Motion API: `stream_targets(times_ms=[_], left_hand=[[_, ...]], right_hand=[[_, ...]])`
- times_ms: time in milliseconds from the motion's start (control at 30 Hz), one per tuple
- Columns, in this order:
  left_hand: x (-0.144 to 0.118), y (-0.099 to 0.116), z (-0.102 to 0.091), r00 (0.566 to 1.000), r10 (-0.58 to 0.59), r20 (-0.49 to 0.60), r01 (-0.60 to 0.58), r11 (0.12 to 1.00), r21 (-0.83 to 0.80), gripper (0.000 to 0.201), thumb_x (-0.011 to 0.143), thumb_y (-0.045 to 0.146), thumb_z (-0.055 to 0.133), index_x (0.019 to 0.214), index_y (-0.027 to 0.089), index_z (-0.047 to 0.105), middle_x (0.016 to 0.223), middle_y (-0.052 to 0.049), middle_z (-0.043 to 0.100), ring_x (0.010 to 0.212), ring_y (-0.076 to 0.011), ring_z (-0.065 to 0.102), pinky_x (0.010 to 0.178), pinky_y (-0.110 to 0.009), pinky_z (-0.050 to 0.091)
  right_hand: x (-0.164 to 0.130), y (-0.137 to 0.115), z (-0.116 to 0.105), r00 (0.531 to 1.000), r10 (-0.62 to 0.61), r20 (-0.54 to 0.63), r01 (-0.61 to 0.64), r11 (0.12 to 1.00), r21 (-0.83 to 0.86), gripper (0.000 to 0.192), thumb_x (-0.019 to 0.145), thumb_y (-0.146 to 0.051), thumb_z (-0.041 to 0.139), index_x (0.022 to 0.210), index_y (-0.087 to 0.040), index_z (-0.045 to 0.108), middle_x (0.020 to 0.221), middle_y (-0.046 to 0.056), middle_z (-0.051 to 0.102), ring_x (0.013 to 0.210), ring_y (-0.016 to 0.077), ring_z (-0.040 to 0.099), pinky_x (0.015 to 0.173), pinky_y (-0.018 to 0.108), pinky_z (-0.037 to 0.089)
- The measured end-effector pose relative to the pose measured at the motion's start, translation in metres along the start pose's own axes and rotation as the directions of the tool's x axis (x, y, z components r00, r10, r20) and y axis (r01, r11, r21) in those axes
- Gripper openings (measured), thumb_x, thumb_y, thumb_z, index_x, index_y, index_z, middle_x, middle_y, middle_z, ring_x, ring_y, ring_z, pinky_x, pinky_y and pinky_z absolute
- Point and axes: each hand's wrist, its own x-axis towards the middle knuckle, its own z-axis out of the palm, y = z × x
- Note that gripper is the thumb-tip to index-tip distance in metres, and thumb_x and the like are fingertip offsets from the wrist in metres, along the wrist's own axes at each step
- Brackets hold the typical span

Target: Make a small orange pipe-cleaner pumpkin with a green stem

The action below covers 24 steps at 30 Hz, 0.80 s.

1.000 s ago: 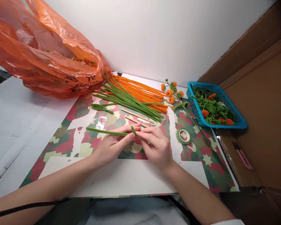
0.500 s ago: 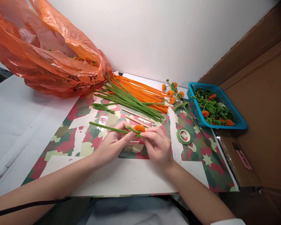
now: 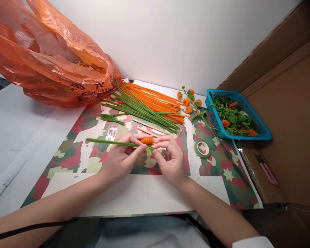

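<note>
Paper [image 3: 74, 151] — camouflage-patterned — covers table [image 3: 12, 127] beside wall [image 3: 170, 38].

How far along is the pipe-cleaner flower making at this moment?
Done: a finished flower sprig lies by the blue basket of made pieces. In hand: left hand and right hand pinch an orange bud on a green pipe cleaner. Left: stacks of green stems, orange stems, and the floral tape.

Patterned paper [image 3: 74, 162] on white table [image 3: 12, 127]
</note>
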Motion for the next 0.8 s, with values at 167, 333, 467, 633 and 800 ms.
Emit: stream_targets(times_ms=[167, 333, 467, 633, 800], left_hand=[[-0.003, -0.007, -0.002, 0.993, 0.115, 0.008, -0.116, 0.99, 0.082, 0.014, 0.088, 0.029, 0.063, 0.078, 0.021, 0.058, 0.107, -0.007, 0.071, 0.104, -0.0222, 0.068, 0.072, -0.026, 0.058], [-0.008, -0.011, -0.002, 0.976, 0.217, 0.014, -0.216, 0.967, 0.134, 0.009, 0.09, 0.02, 0.061, 0.081, 0.022, 0.059, 0.113, -0.007, 0.071, 0.106, -0.0218, 0.069, 0.078, -0.029, 0.059], [-0.008, -0.011, -0.004, 0.94, 0.339, 0.033, -0.336, 0.908, 0.25, 0.011, 0.088, 0.015, 0.061, 0.079, 0.021, 0.06, 0.111, -0.008, 0.074, 0.101, -0.0216, 0.071, 0.086, -0.033, 0.059], [-0.004, -0.014, -0.009, 0.793, 0.594, 0.136, -0.6, 0.722, 0.344, 0.017, 0.082, 0.005, 0.063, 0.082, 0.021, 0.063, 0.11, -0.007, 0.076, 0.088, -0.0171, 0.074, 0.077, -0.026, 0.06], [0.003, -0.008, -0.005, 0.941, 0.339, 0.001, -0.33, 0.916, 0.228, 0.01, 0.084, 0.018, 0.065, 0.076, 0.019, 0.06, 0.099, -0.007, 0.077, 0.086, -0.02, 0.074, 0.07, -0.027, 0.06]], right_hand=[[0.001, -0.002, 0.001, 0.999, 0.037, -0.013, -0.037, 0.999, -0.005, 0.005, 0.086, -0.02, 0.064, 0.083, -0.022, 0.068, 0.084, 0.003, 0.065, 0.083, 0.017, 0.063, 0.076, 0.032, 0.052], [-0.001, -0.001, 0.006, 0.984, 0.179, 0.015, -0.18, 0.982, 0.052, 0.015, 0.089, -0.028, 0.06, 0.076, -0.021, 0.063, 0.08, 0.003, 0.062, 0.078, 0.0164, 0.06, 0.065, 0.028, 0.049], [0.0, -0.001, 0.007, 0.885, 0.436, 0.161, -0.464, 0.848, 0.256, 0.027, 0.087, -0.043, 0.061, 0.076, -0.019, 0.06, 0.074, 0.001, 0.057, 0.066, 0.0127, 0.052, 0.058, 0.025, 0.043], [0.009, -0.003, -0.001, 0.48, 0.59, 0.649, -0.868, 0.213, 0.448, 0.041, 0.066, -0.05, 0.08, 0.073, -0.017, 0.058, 0.064, -0.003, 0.051, 0.057, 0.0084, 0.045, 0.054, 0.022, 0.04], [0.011, -0.003, -0.007, 0.556, 0.63, 0.542, -0.817, 0.294, 0.497, 0.031, 0.07, -0.042, 0.078, 0.074, -0.017, 0.061, 0.069, -0.002, 0.055, 0.062, 0.0092, 0.049, 0.062, 0.025, 0.044]])
